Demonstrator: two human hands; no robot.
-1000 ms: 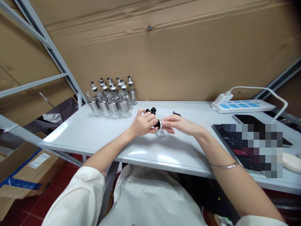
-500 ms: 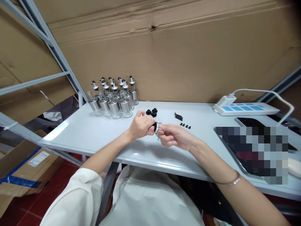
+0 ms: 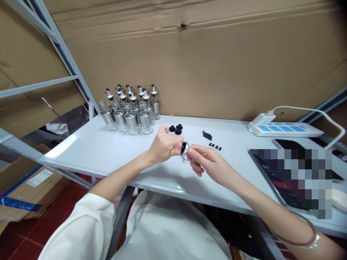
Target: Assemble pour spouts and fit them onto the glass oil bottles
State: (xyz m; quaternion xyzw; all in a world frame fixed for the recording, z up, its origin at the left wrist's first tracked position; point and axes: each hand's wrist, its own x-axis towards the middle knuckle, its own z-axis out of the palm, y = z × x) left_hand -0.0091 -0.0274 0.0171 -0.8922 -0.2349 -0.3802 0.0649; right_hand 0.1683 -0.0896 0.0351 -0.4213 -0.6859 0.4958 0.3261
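Note:
Above the table's front half, my left hand (image 3: pixel 167 145) is closed on the black stopper end of a bottle pourer (image 3: pixel 185 148) with a silver metal collar. The fingers of my right hand (image 3: pixel 204 158) pinch the pourer from the other side, at its silver part; its spout is hidden by them. Just behind my left hand lie several black ribbed stoppers (image 3: pixel 178 131). To the right are thin black strips (image 3: pixel 207 135) and a row of several small black caps (image 3: pixel 215 146).
Several glass bottles with steel sleeves (image 3: pixel 132 122) stand at the back left, the rear ones topped with pourers. A power strip (image 3: pixel 286 129) with a white cable, a phone (image 3: pixel 282 144) and a pixelated tablet (image 3: pixel 267 173) lie at the right. Cardboard (image 3: pixel 211 68) walls the back.
My right hand has loosened and shifted slightly right and down, showing more of the pourer's silver collar. My left hand still grips the black end. The view has tilted a little.

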